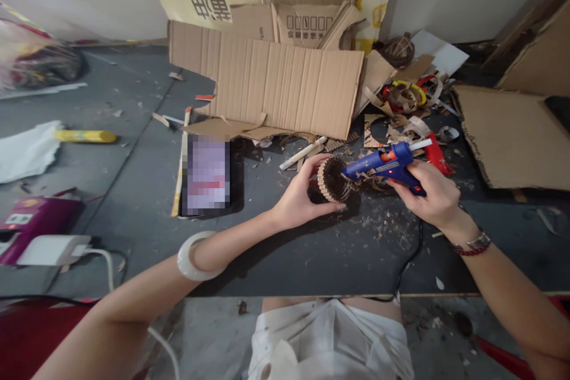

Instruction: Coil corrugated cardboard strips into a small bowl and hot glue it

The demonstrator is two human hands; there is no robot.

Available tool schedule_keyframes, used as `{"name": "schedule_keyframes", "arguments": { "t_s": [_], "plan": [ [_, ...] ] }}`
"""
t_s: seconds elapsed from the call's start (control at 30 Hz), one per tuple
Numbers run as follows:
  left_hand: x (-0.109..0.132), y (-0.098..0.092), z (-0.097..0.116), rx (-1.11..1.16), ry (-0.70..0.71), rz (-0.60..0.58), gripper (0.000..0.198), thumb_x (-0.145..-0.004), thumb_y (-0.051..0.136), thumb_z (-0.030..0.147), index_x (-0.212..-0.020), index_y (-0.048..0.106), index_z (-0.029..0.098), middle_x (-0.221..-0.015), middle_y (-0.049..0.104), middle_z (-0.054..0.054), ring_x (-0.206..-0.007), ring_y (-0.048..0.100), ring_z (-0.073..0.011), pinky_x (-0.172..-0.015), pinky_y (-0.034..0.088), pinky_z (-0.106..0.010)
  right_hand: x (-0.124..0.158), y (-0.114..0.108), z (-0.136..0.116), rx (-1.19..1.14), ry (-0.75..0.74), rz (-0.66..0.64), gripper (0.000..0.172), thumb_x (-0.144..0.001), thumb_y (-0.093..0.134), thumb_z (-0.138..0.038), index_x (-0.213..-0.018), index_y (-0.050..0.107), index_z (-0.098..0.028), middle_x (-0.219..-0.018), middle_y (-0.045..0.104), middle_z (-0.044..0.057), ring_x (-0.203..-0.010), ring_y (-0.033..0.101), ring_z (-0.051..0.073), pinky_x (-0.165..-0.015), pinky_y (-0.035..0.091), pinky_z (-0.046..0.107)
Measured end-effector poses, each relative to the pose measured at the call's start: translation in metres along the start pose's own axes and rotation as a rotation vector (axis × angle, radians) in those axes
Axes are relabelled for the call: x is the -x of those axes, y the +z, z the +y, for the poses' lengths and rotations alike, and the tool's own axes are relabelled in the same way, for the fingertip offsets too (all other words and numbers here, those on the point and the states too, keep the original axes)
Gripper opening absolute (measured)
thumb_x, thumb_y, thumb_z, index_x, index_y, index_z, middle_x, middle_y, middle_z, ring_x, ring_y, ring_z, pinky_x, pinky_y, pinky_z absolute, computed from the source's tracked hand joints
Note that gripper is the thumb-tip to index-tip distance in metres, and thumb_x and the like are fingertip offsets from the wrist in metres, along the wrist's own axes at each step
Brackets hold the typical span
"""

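Observation:
Between the thumb and fingers of my left hand [299, 197] is a small round cup of corrugated cardboard [327, 181], tipped so its dark opening faces right. My right hand [433, 195] is wrapped round the handle of a blue hot glue gun [383, 165]. Its nozzle points left, at or just inside the cup's opening; whether it touches the wall I cannot tell. A white glue stick [421, 144] pokes out of the gun's back end, and a small red light glows on its side. The black cord [412, 255] runs down to the table's front edge.
Large cardboard pieces [285, 80] lean at the back. Scraps and tape rings [407, 95] are heaped behind my right hand. A phone [207, 178] with a blurred screen lies left. Farther left are a yellow marker [85, 136], a purple power strip [40, 225] and a white charger [53, 249].

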State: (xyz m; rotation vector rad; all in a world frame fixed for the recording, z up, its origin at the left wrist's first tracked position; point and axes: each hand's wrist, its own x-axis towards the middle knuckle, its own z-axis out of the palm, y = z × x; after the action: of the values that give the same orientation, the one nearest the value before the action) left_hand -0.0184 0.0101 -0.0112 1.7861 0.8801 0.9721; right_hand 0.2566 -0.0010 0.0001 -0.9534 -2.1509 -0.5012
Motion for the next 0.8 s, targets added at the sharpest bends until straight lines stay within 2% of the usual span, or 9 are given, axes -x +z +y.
{"name": "schedule_keyframes", "arguments": {
  "t_s": [0.47,0.67,0.8],
  "plan": [
    [0.000,-0.001,-0.004,-0.036,-0.007,0.080,0.083,-0.066,0.081,0.034,-0.134,0.034,0.026,-0.135,0.046,-0.012,-0.125,0.047,-0.0302,-0.106,0.041,-0.049,0.007,0.001,0.007,0.067,0.046,-0.008,0.056,-0.079,0.069,-0.022,-0.129,0.046,-0.019,-0.102,0.070,0.009,-0.088,0.070,0.024,-0.078,0.058,0.034],
    [0.000,-0.001,-0.004,-0.043,-0.011,0.102,0.082,-0.066,0.081,0.033,-0.134,0.035,0.026,-0.135,0.045,-0.011,-0.124,0.048,-0.0292,-0.106,0.041,-0.048,0.008,0.001,0.009,0.064,0.027,0.020,0.061,-0.077,0.072,-0.021,-0.132,0.045,-0.016,-0.106,0.070,0.011,-0.092,0.069,0.025,-0.080,0.058,0.033],
    [0.001,-0.001,-0.005,-0.040,-0.009,0.100,0.083,-0.066,0.080,0.034,-0.134,0.034,0.027,-0.137,0.044,-0.011,-0.126,0.046,-0.0296,-0.106,0.041,-0.048,0.010,0.002,0.011,0.069,0.061,0.009,0.062,-0.078,0.070,-0.021,-0.134,0.043,-0.019,-0.107,0.070,0.010,-0.093,0.069,0.026,-0.081,0.058,0.036]
  ]
}}
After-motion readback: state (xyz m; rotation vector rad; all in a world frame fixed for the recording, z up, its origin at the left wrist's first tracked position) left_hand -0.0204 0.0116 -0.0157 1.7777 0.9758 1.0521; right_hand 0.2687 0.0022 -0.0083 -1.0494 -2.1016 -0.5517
